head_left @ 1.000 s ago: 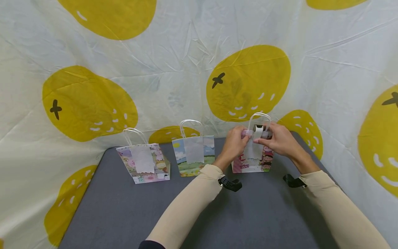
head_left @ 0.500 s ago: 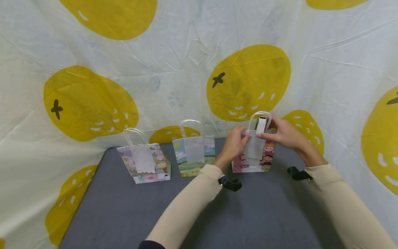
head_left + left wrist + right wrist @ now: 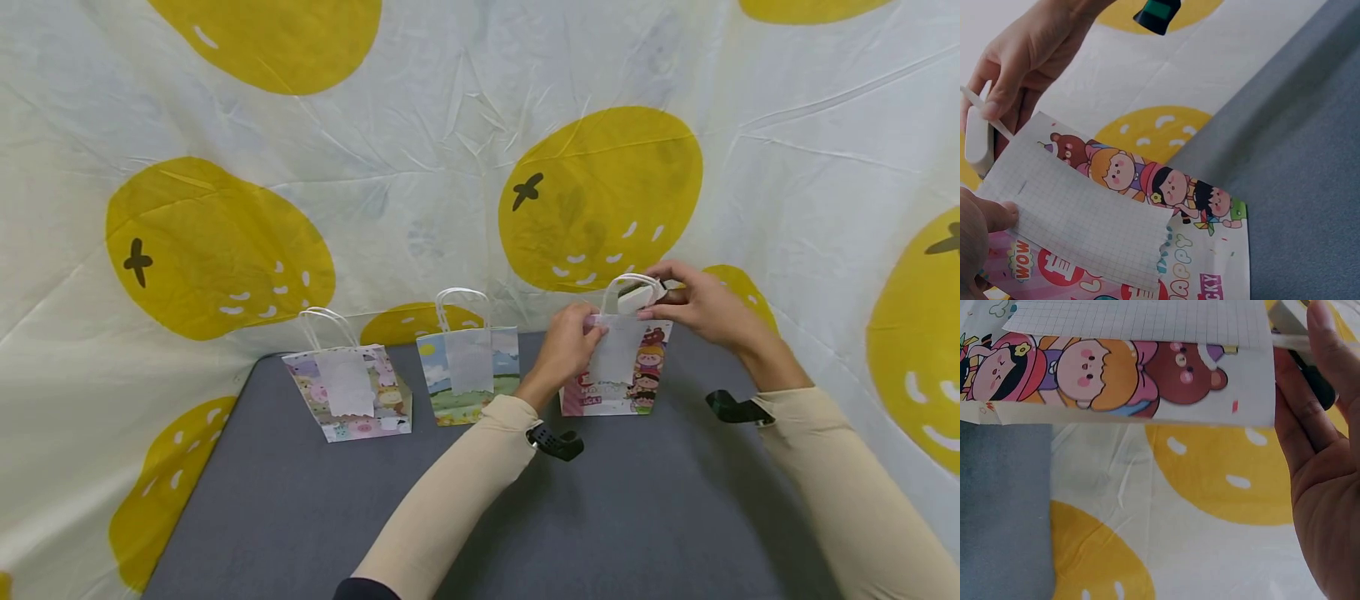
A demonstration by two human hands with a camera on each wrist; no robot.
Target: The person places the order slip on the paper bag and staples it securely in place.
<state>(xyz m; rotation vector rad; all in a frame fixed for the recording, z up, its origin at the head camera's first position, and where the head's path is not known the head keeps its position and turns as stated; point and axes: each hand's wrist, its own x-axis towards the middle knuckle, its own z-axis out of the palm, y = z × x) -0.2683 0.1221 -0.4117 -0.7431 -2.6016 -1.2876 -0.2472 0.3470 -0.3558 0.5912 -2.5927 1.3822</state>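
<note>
On the right, a printed paper gift bag (image 3: pixel 651 367) stands upright with twisted white handles. A sheet of grid paper (image 3: pixel 1094 212) with a torn lower edge lies against its front, and a staple (image 3: pixel 1022 187) shows near the sheet's top. My left hand (image 3: pixel 562 346) pinches the bag's top edge and the sheet at the left, thumb in front. In my right hand (image 3: pixel 705 308) is a small white and black stapler (image 3: pixel 639 298), tilted behind the handles, just above the bag's rim. The bag's inside is hidden.
Two more printed gift bags stand to the left, a blue landscape one (image 3: pixel 431 367) and a pink animal one (image 3: pixel 390 392), each with white paper on its front. All rest on a grey table (image 3: pixel 300 517) before a white curtain (image 3: pixel 420 208) with yellow fruit prints.
My right hand has lifted the stapler off the bag's top edge, shifted right and tilted it over. The left hand keeps its pinch on the bag and sheet.
</note>
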